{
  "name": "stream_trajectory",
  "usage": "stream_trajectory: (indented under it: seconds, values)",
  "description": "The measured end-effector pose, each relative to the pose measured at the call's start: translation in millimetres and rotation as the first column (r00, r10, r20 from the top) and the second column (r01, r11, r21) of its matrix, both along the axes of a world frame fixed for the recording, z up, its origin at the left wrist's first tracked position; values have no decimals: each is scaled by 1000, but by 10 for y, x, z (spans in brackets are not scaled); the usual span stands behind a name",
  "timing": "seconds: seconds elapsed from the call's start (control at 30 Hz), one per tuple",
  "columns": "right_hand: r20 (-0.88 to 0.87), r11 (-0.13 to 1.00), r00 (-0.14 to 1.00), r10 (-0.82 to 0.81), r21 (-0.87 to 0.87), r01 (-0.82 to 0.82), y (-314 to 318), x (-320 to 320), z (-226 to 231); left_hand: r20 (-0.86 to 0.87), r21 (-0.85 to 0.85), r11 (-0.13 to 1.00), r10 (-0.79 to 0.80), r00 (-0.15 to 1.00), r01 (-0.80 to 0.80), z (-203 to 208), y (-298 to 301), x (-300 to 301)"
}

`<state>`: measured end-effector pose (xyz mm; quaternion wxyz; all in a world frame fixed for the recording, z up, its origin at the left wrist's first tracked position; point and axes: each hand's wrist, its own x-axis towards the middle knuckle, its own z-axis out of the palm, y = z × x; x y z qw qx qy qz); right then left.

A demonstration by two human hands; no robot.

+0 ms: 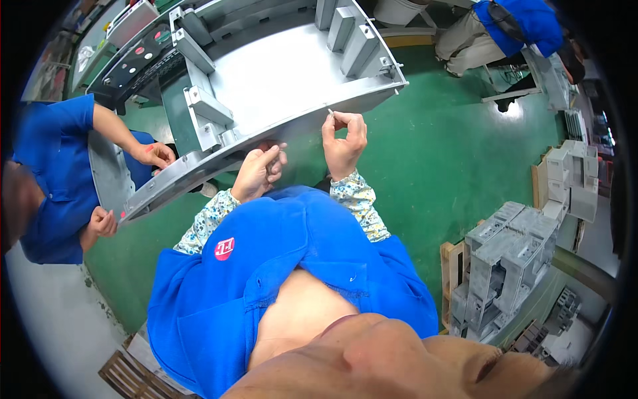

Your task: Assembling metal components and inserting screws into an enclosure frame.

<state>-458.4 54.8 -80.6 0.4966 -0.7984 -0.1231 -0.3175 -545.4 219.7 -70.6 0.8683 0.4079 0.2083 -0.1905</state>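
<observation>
A large grey metal frame (319,100) with upright brackets and a bright flat panel (272,73) stretches across the top, its near edge just beyond my hands. My right hand (344,143) is at that edge, thumb and forefinger pinched on a small pale pin-like piece (330,112); its exact kind is too small to tell. Left of it, my left hand (258,174) is closed just below the frame's edge, fingers curled toward the thumb. Whatever those fingers may hold is hidden.
At left, a co-worker in blue has one hand (156,155) on the frame's end and another (102,222) by its corner. Another person (508,30) bends over at the upper right. Grey metal castings (512,253) are stacked beside a wooden pallet (454,272) at right. A white bucket (397,11) stands behind.
</observation>
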Motion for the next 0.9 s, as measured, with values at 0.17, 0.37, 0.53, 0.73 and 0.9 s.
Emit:
stream_trajectory:
  seconds: [0.17,0.37,0.53,0.73,0.9]
  values:
    - [98,997,994,-48,-53,53,51,-8,-28,31,49,999,-22,999,21,21,27,-34]
    - [84,986,995,-46,-154,59,31,18,56,115,68,998,-6,993,-2,-6,16,-75]
    - [71,977,997,-37,-207,52,-7,39,48,191,-17,999,-44,981,48,-68,-35,-55]
    - [59,972,998,-22,-232,35,-22,78,49,153,-13,999,-47,987,49,-27,-142,-24]
    - [57,974,998,12,-226,1,-18,66,10,153,-1,998,-66,986,67,12,-224,-17]
